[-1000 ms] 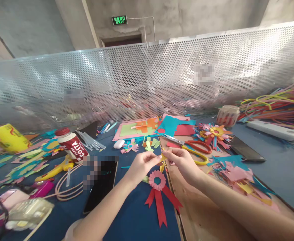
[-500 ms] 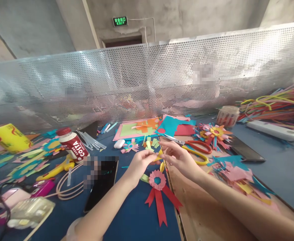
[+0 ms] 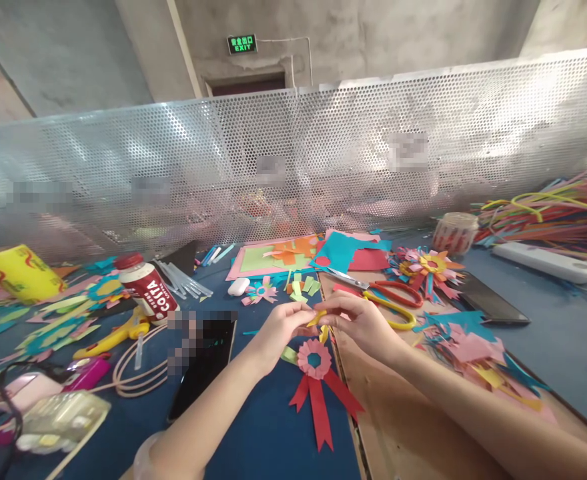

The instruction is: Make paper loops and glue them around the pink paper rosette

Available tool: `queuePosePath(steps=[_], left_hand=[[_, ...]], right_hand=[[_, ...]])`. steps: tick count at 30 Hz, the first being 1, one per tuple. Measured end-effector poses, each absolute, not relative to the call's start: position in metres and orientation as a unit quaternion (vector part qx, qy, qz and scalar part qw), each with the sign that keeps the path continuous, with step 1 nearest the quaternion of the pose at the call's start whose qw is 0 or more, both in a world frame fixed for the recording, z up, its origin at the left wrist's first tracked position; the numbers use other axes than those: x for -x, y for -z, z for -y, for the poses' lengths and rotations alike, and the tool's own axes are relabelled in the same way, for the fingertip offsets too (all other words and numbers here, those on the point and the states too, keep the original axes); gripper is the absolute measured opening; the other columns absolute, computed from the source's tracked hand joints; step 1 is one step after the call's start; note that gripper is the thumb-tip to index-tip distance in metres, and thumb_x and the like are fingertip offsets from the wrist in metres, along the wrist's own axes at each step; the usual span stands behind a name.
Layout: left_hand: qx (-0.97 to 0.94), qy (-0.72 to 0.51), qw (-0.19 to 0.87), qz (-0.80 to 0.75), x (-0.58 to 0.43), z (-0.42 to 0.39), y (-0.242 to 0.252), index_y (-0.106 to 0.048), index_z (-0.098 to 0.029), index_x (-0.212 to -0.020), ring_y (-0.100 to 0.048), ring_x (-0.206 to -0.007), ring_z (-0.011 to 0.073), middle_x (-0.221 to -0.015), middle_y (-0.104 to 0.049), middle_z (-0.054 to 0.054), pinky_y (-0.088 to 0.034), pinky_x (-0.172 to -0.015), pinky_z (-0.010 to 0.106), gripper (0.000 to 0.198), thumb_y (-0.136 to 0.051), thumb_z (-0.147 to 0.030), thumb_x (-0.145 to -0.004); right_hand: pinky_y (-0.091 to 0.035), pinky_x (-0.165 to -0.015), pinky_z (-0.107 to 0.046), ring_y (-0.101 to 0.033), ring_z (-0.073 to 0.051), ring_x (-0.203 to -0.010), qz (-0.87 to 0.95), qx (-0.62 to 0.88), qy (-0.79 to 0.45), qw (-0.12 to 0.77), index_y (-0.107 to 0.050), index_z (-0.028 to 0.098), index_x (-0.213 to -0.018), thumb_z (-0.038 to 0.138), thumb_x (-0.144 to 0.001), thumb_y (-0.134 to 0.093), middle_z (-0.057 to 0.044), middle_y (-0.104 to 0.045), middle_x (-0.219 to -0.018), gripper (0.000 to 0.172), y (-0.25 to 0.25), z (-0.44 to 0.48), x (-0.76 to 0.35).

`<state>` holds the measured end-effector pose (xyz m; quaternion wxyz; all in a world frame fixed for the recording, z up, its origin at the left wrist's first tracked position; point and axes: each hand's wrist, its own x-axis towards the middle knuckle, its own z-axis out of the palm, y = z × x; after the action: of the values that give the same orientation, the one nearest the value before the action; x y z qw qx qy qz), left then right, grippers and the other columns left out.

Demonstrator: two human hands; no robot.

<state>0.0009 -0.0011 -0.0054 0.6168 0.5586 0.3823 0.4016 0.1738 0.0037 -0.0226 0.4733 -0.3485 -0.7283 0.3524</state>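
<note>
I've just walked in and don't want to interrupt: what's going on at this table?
A person has a small piece of yellow paper at the fingertips of the left hand and right hand. A pink paper rosette with red ribbons lies on the blue table, nearer the person. Scissors lie just beyond the right hand.

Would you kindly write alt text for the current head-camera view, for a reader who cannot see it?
A person's left hand and right hand hold a small yellow piece beside a pink rosette with red tails. Scissors, paper scraps and a red bottle surround them on a crowded table.
</note>
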Motion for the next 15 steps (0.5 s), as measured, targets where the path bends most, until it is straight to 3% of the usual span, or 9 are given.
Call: queuePosePath(steps=[8,15], left_hand=[[-0.522,-0.384,0.679,-0.344,-0.0015,0.0033,0.0016,-0.06,-0.013,-0.069,-0.051,-0.065,0.0114,-0.071,-0.052,0.0,-0.044,-0.072,0.03,0.012,-0.058,-0.023,-0.075],[-0.533,-0.426,0.614,-0.397,-0.0006,-0.0016,0.0013,-0.057,-0.015,-0.068,-0.055,-0.066,0.0132,-0.067,-0.056,-0.001,-0.044,-0.068,0.026,0.019,-0.058,-0.032,-0.075]], right_hand=[[-0.043,-0.067,-0.029,-0.054,-0.017,-0.075,0.738,0.339,-0.284,0.511,-0.068,0.026,-0.085,0.035,-0.077,-0.063,-0.002,-0.054,-0.079,0.013,0.0263,-0.0029,-0.1726],[-0.041,-0.061,-0.028,-0.05,-0.015,-0.066,0.678,0.37,-0.355,0.526,-0.066,0.023,-0.074,0.038,-0.074,-0.065,-0.001,-0.054,-0.075,0.015,0.0206,0.0004,-0.1698]])
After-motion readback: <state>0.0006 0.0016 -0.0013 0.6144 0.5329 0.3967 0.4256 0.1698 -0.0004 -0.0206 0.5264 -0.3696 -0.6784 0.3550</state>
